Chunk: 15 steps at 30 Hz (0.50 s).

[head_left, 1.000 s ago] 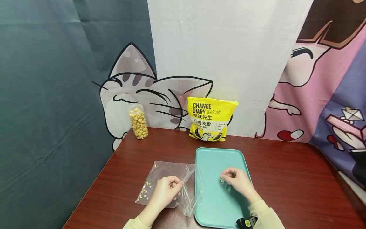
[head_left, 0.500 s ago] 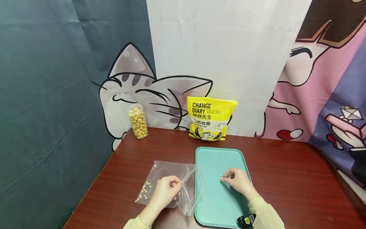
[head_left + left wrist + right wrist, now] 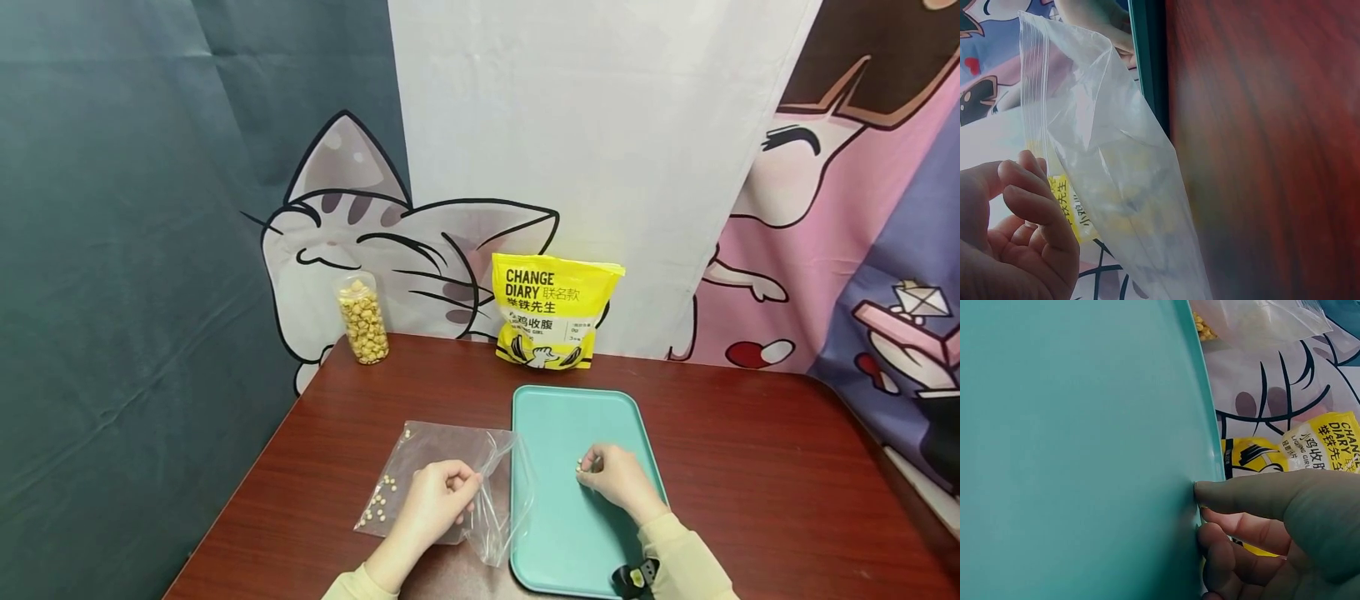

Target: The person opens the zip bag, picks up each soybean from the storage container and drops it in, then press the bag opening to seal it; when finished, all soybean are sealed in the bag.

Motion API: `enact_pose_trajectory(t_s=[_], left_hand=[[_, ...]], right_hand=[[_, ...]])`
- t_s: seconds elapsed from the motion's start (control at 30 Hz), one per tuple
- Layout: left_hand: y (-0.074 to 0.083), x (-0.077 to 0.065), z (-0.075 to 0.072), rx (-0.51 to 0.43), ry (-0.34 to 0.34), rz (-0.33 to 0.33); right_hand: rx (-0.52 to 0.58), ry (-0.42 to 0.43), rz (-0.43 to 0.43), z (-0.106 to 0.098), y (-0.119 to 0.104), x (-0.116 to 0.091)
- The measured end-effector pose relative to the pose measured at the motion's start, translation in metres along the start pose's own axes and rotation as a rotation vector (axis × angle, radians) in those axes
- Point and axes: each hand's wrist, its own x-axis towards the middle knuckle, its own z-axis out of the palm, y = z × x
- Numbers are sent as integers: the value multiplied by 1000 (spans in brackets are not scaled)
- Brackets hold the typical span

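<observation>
My left hand (image 3: 442, 498) pinches the open edge of a clear zip bag (image 3: 491, 500); in the left wrist view its curled fingers (image 3: 1035, 200) are right at the zip strip. Several small round yellow beans (image 3: 381, 500) lie inside the bag's far-left part. Over the middle of the turquoise tray (image 3: 555, 533), my right hand (image 3: 618, 479) pinches small yellow beans (image 3: 579, 465) at the tips of thumb and forefinger. The right wrist view shows that thumb (image 3: 1241, 494) close over the tray surface, with the beans hidden.
A clear jar (image 3: 363, 321) of yellow popcorn-like pieces stands at the table's back left corner. A yellow snack pouch (image 3: 555, 312) stands behind the tray, against a cartoon cloth backdrop (image 3: 600, 125). The bag's mouth overlaps the tray's left rim.
The beans, earlier below my right fingertips, now show at the tips of thumb and forefinger. My right hand and sleeve have shifted slightly left. The left hand and bag stay put.
</observation>
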Motion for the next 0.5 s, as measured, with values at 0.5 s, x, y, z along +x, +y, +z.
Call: enact_pose_trajectory(t_s=[0.5], left_hand=[[3,1,-1,2,-2,-1]], right_hand=[[50,-1,-13,-2,-5,-4]])
